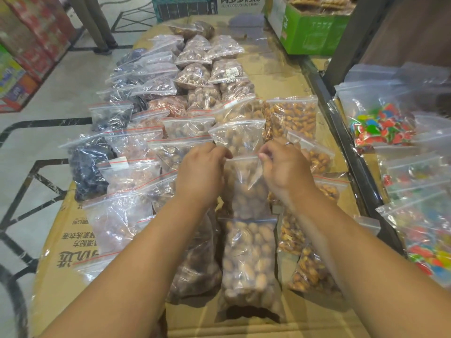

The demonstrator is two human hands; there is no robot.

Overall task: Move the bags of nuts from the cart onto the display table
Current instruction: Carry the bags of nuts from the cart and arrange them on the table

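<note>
A clear zip bag of pale brown nuts (249, 193) lies in the middle of the display table (70, 230), which is covered in flattened cardboard. My left hand (200, 176) pinches the bag's top left corner. My right hand (285, 172) pinches its top right corner. Another bag of the same nuts (249, 259) lies just below it, nearer to me. Several rows of bagged nuts and dark dried fruit (87, 167) fill the table beyond and to the left. Bags of orange nuts (295, 118) lie to the right. The cart is out of view.
A dark metal shelf frame (351, 152) runs along the table's right edge, with bags of colourful candy (383, 128) on it. A green box (310, 32) stands at the far right corner. Red cartons (36, 32) are stacked on the floor at left.
</note>
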